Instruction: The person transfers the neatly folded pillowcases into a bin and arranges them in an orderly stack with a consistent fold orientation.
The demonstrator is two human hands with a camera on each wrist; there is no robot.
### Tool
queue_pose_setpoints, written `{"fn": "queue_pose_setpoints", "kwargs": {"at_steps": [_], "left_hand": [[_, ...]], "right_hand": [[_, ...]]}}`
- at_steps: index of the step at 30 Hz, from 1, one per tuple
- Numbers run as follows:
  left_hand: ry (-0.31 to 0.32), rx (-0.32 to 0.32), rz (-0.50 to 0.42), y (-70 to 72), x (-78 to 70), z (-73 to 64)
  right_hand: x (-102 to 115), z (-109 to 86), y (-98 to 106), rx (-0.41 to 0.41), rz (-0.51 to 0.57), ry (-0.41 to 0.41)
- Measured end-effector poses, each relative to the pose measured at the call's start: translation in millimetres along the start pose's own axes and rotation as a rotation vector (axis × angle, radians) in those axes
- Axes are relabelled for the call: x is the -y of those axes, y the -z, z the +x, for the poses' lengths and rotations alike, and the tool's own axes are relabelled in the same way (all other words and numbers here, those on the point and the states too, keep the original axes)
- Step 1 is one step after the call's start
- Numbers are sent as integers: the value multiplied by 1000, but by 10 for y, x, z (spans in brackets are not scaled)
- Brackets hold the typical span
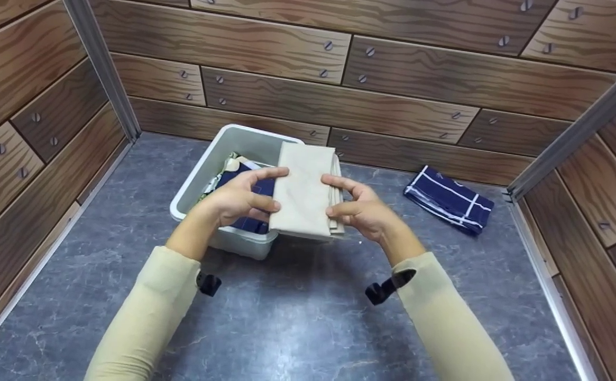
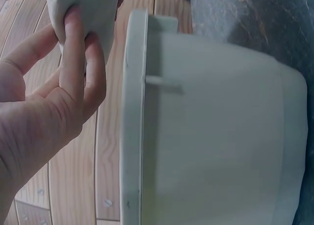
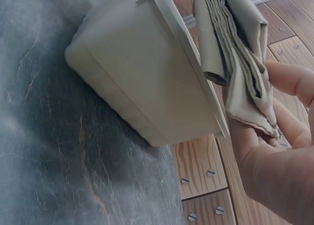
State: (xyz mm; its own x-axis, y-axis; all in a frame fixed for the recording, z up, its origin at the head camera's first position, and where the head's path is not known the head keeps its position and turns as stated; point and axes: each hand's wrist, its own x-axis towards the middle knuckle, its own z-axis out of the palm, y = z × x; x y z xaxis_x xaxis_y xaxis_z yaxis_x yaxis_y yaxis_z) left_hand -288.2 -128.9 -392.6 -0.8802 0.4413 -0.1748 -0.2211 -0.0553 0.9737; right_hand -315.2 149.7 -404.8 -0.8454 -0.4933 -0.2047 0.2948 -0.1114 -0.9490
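A folded beige cloth (image 1: 303, 190) is held up between both hands, level with the right rim of a pale grey plastic bin (image 1: 181, 198). My left hand (image 1: 236, 198) pinches its left edge, thumb and forefinger on top and other fingers below. On the opposite edge, my right hand (image 1: 363, 206) grips the stacked folds, which show as several layers in the right wrist view on the cloth (image 3: 240, 53). Inside the bin lie a dark blue cloth (image 1: 257, 225) and a patterned green and white cloth (image 1: 218, 180); the beige cloth hides part of the bin's inside.
A folded navy cloth with white stripes (image 1: 448, 200) lies on the grey marbled floor (image 1: 308, 317) at the right. Wood-patterned walls (image 1: 286, 90) with metal corner posts enclose the back and both sides. Each wrist wears a black strap-mounted camera (image 1: 379, 292).
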Motion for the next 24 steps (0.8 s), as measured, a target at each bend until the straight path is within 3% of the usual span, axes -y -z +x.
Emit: {"fn": "queue_pose_setpoints", "kwargs": {"at_steps": [14, 24], "left_hand": [[15, 32, 27, 207, -54, -103], [17, 32, 51, 341, -69, -177]], "right_hand": [[18, 128, -212, -44, -29, -45], [-10, 213, -313, -30, -40, -51]]}}
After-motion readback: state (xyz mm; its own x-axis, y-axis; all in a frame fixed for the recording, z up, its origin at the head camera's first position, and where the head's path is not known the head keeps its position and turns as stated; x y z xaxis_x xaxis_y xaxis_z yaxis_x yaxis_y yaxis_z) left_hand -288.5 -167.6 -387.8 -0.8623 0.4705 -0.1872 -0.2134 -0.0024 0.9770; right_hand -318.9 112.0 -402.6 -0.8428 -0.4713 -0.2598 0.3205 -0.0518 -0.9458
